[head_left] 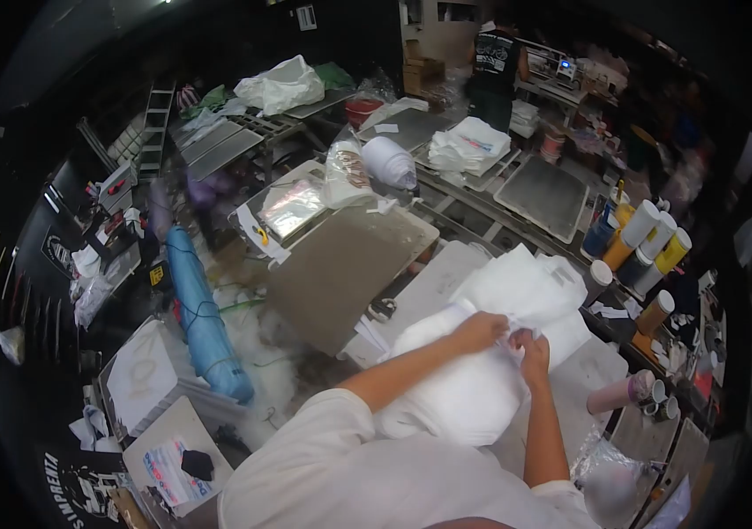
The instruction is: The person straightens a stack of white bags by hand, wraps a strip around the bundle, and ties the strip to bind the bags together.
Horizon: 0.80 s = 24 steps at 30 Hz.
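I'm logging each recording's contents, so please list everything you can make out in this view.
White bundle: one, white, beneath the hands
Flat board: one, grey-brown, centre
White roll: one, white, beyond the board
Printed stack: one, mostly white, upper centre-right
Dark panel: one, dark grey, right of centre
Containers: several, white, yellow, blue and others, right
Wrapped roll: one, blue, left of centre
Bucket: one, red, upper centre
Ladder: one, grey, upper left
Co-worker: one, dark shirt, top right
Smaller clutter: uncountable, mixed, around the dim edges
Left hand: one, bare, at the bundle
Right hand: one, bare, beside the left
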Motion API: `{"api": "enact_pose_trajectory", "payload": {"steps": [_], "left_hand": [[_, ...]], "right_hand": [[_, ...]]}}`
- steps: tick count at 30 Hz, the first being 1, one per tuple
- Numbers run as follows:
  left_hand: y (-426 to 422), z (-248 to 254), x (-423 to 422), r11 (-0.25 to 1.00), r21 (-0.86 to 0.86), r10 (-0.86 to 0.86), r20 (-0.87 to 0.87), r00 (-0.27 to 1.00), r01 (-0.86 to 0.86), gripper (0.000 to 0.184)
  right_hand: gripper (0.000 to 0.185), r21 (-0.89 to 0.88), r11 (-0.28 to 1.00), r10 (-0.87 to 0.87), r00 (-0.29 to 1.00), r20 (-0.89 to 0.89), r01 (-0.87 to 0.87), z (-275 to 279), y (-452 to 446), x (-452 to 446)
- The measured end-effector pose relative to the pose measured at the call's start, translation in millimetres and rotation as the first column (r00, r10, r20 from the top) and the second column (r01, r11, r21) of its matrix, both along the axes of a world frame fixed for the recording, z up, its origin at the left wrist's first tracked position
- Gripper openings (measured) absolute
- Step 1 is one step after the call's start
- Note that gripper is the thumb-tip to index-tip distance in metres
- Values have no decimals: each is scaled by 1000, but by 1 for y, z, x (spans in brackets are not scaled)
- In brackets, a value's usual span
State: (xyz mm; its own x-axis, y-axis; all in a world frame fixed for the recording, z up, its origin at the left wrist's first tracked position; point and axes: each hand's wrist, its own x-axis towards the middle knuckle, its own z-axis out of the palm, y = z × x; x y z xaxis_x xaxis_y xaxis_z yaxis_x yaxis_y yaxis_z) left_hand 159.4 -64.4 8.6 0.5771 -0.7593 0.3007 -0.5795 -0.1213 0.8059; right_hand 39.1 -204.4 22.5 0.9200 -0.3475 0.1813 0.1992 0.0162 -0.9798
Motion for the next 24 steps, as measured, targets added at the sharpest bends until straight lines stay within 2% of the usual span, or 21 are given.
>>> {"api": "enact_pose_trajectory", "payload": {"steps": [1, 3, 4, 5, 6, 7, 9, 10, 12, 13, 15, 19, 21, 22, 24], "left_hand": [[0, -1, -4, 999, 30, -45, 11, 999, 44, 14], [-1, -21, 5, 995, 88, -45, 74, 996, 38, 17], [3, -23, 8, 992, -18, -120, 54, 991, 122, 20], [6, -25, 11, 972, -126, -195, 43, 980, 199, 24], [9, -19, 10, 973, -127, -187, 48, 981, 191, 24], [11, -14, 8, 980, -84, -183, -38, 982, 179, 28], [13, -7, 4, 992, -17, -128, -190, 973, 127, 33], [12, -7, 5, 996, -13, -86, -248, 965, 86, 33], [9, -6, 8, 999, -27, -39, -316, 948, 32, 35], [9, -5, 10, 999, -30, -31, -335, 942, 22, 35], [7, -5, 13, 999, -30, -48, -348, 936, 40, 37], [8, -7, 17, 994, 7, -99, -344, 934, 108, 40], [9, -11, 19, 995, 55, -66, -240, 968, 82, 39], [9, -14, 19, 995, 57, -60, -242, 968, 76, 39], [6, -14, 16, 999, 30, 30, -234, 972, -24, 37]], "right_hand": [[24, -1, 1000, 7, 1000, 0, -7, 16, 8, 8], [22, -307, 950, -42, 999, 31, 50, 47, 22, 34], [22, -308, 950, -38, 999, 33, 46, 42, 17, 47], [23, -353, 935, 22, 999, -50, -38, 29, 7, 64], [25, -392, 911, 77, 988, -133, -124, 32, 8, 74], [25, -396, 909, 87, 988, -130, -132, 32, 11, 77], [30, -69, 981, 159, 956, -246, -181, 33, 23, 74], [30, -74, 979, 166, 954, -251, -190, 32, 28, 68], [40, -278, 957, 16, 968, -249, -87, 23, 35, 50], [40, -283, 955, 19, 967, -255, -94, 14, 37, 42], [48, 80, 997, 20, 997, -78, -14, -8, 36, 29], [52, 55, 997, -53, 997, -60, 56, -23, 27, 20], [48, -138, 975, -200, 963, -181, 176, -16, 30, 22], [48, -136, 976, -194, 964, -183, 171, -9, 34, 21], [32, -269, 933, -309, 919, -246, 241, 3, 43, 17]]}}
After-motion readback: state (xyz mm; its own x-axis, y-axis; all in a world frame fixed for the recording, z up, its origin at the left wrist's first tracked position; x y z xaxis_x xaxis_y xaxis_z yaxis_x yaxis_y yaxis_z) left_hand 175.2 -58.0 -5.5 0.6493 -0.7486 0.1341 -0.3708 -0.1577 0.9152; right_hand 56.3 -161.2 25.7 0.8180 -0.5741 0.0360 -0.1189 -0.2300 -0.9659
